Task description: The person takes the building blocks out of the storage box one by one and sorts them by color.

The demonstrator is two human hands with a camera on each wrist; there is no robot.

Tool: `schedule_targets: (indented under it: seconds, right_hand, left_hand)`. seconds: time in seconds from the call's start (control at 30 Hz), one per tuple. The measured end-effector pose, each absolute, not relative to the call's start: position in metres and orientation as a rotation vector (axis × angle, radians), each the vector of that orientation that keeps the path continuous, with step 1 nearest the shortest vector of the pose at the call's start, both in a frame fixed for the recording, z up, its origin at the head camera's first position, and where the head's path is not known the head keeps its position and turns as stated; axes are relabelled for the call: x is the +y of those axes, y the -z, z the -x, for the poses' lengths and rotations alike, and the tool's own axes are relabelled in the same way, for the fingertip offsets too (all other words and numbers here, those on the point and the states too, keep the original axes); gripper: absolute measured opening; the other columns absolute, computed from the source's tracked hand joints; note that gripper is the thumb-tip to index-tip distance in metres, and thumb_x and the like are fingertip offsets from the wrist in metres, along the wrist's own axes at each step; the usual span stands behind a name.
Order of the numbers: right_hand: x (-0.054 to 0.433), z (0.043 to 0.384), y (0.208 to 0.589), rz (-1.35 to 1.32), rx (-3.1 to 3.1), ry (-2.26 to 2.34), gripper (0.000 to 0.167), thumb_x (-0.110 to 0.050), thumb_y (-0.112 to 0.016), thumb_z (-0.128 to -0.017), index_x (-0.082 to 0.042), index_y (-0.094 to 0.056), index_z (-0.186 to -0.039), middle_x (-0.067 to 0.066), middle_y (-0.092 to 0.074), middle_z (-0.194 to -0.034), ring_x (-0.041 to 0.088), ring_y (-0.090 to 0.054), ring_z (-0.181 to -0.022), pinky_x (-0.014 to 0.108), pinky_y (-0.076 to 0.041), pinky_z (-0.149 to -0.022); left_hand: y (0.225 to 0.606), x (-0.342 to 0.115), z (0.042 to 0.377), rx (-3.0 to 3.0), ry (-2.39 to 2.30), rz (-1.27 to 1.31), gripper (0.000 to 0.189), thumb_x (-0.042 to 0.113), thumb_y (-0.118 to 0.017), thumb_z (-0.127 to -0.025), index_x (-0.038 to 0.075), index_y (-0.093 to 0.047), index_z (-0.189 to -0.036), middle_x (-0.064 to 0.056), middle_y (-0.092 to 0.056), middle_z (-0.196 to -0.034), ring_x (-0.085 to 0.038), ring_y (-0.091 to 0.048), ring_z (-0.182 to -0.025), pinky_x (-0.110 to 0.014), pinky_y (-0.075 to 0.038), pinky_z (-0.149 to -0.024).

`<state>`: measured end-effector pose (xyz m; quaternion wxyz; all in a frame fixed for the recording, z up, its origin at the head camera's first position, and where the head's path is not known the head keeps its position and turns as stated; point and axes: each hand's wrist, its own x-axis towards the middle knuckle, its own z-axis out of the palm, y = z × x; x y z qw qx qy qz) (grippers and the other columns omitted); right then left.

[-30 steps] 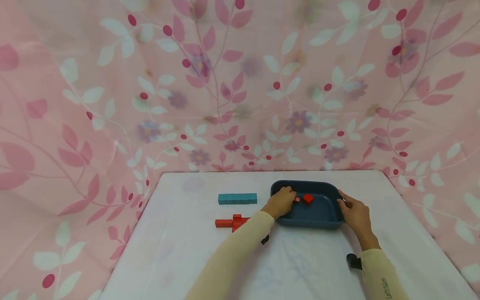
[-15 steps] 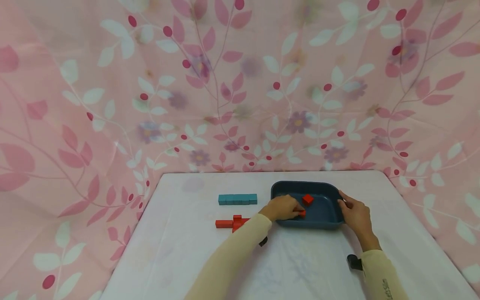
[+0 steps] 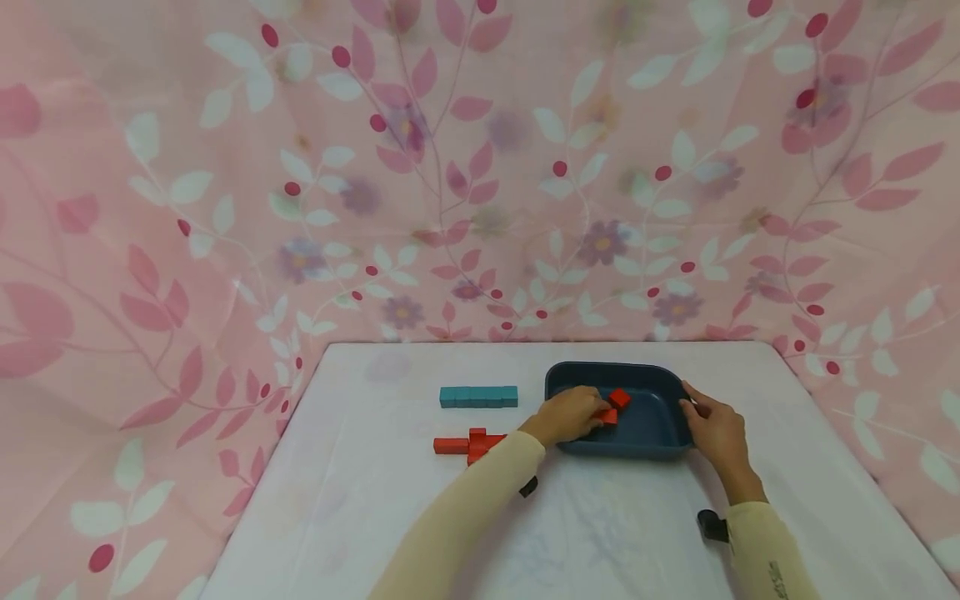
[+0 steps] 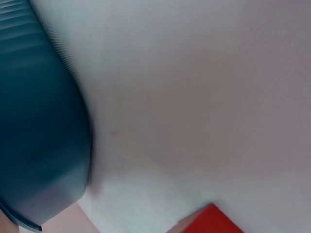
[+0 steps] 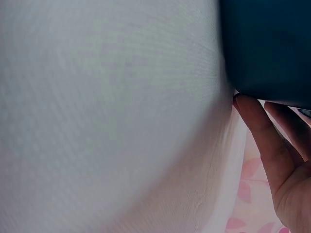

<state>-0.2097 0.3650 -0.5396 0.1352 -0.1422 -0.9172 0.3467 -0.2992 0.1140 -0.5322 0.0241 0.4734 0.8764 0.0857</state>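
My left hand [image 3: 572,414] reaches over the left side of a dark blue tray [image 3: 652,450], its fingers curled at a red block [image 3: 609,416] inside and pinching it. Just behind those fingertips, a second red block [image 3: 619,398] lies on the tray floor. At the tray's right end my right hand [image 3: 716,429] grips the rim with thumb and fingers. The right wrist view shows that hand's fingers [image 5: 265,131] against the tray's outer wall [image 5: 272,53]. The tray's outer wall [image 4: 43,126] also fills the left side of the left wrist view.
A row of teal blocks [image 3: 478,397] lies left of the tray. Nearer, several red blocks [image 3: 452,446] sit joined end to side, partly hidden by the left sleeve [image 3: 465,517]. The white-covered table [image 3: 360,500] meets a pink floral curtain [image 3: 480,208] behind.
My left hand moved within the tray, first toward the near side, then slightly back with a red block at its fingertips, closer to the other block. The right hand keeps its hold on the rim.
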Motion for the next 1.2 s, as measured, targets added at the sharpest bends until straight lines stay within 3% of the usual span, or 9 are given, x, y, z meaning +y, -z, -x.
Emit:
schedule_targets:
  seconds: [0.13,0.3,0.47,0.63,0.83,1.2]
  right_hand:
    - [0.366,0.21,0.54,0.404,-2.657,-0.998,0.043,-0.031,-0.051,-0.102,-0.015,-0.05,-0.142,0.031,-0.06,-0.12,0.044,-0.057,-0.108,0.057,-0.048,-0.086]
    - [0.366,0.209,0.542,0.402,-2.656,-0.988,0.042,-0.029,-0.052,-0.101,-0.015,-0.051,-0.142,0.03,-0.062,-0.117,0.043,-0.059,-0.105,0.057,-0.049,-0.084]
    - [0.366,0.208,0.54,0.372,-2.626,-0.956,0.041,-0.025,-0.054,-0.101,-0.013,-0.054,-0.14,0.031,-0.064,-0.112,0.044,-0.059,-0.103,0.058,-0.048,-0.083]
    - [0.364,0.21,0.54,0.39,-2.651,-0.967,0.042,-0.027,-0.053,-0.101,-0.015,-0.051,-0.141,0.031,-0.061,-0.117,0.045,-0.057,-0.108,0.058,-0.047,-0.085]
    - [0.364,0.209,0.543,0.357,-2.638,-0.952,0.042,-0.027,-0.054,-0.1,-0.014,-0.053,-0.14,0.029,-0.064,-0.113,0.046,-0.059,-0.106,0.058,-0.047,-0.084]
    - [0.365,0.208,0.54,0.355,-2.641,-0.937,0.041,-0.027,-0.054,-0.1,-0.014,-0.054,-0.139,0.029,-0.064,-0.112,0.049,-0.056,-0.108,0.061,-0.044,-0.086]
  left_hand:
    - [0.529,0.111,0.298,2.79,-0.355,-1.478,0.045,0.034,-0.063,-0.095,0.017,-0.059,-0.136,0.004,-0.053,-0.115,-0.006,-0.046,-0.097,-0.011,-0.041,-0.087]
    - [0.527,0.102,0.297,2.845,-0.57,-1.54,0.036,0.03,-0.072,-0.089,0.017,-0.066,-0.123,0.004,-0.052,-0.111,-0.007,-0.047,-0.102,-0.009,-0.038,-0.091]
    - [0.515,0.089,0.295,2.825,-0.799,-1.566,0.029,0.022,-0.074,-0.088,0.017,-0.069,-0.116,0.006,-0.06,-0.108,-0.004,-0.052,-0.1,-0.009,-0.039,-0.093]
    - [0.5,0.072,0.294,2.77,-0.96,-1.73,0.032,0.017,-0.072,-0.089,0.011,-0.07,-0.12,0.003,-0.063,-0.107,-0.007,-0.054,-0.1,-0.009,-0.04,-0.09]
    - [0.488,0.044,0.294,2.717,-1.157,-1.861,0.034,0.008,-0.072,-0.088,0.006,-0.069,-0.122,-0.003,-0.06,-0.106,-0.014,-0.055,-0.099,-0.009,-0.043,-0.084]
    - [0.48,-0.034,0.295,2.791,-1.217,-1.679,0.034,0.003,-0.076,-0.083,0.007,-0.072,-0.117,0.0,-0.06,-0.099,-0.011,-0.054,-0.09,-0.013,-0.048,-0.075]
